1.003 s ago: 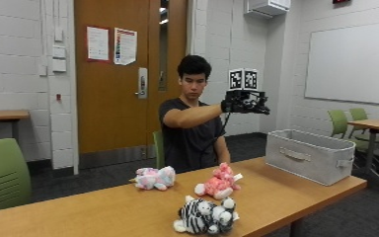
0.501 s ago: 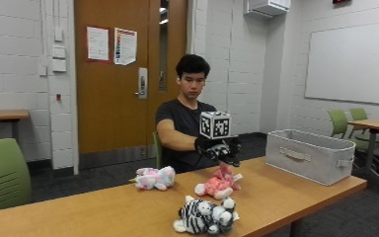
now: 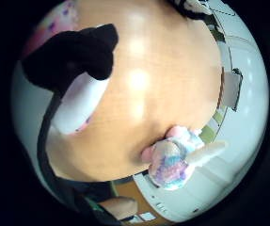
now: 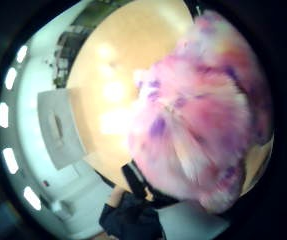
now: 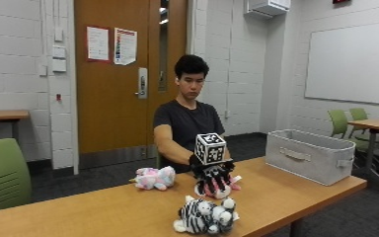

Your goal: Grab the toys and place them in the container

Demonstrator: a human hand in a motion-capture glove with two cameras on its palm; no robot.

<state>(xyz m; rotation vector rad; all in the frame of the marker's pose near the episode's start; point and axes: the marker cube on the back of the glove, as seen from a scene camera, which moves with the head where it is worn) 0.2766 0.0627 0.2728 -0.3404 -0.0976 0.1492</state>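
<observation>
On the wooden table (image 5: 97,212), my gloved right hand (image 5: 211,173) is down on a pink plush toy (image 5: 218,190) at the middle, its fingers curled over the top and sides. That toy (image 4: 203,115) fills much of the thumb side palm view. A pastel plush unicorn (image 5: 154,177) lies on the table to the left; it also shows in the little finger side view (image 3: 172,162), beyond a black-gloved finger (image 3: 73,54). A black-and-white striped plush (image 5: 206,217) sits near the front edge. The grey fabric container (image 5: 311,155) stands on the table's right end, open side up.
Green chairs stand at the left (image 5: 2,173) and at the far right (image 5: 344,121). Another table (image 5: 377,123) is behind the container. Bare tabletop lies between the pink toy and the container (image 4: 58,127).
The gloved hand has come down from shoulder height to the table and now rests over the pink plush toy. The toys and the container have not moved.
</observation>
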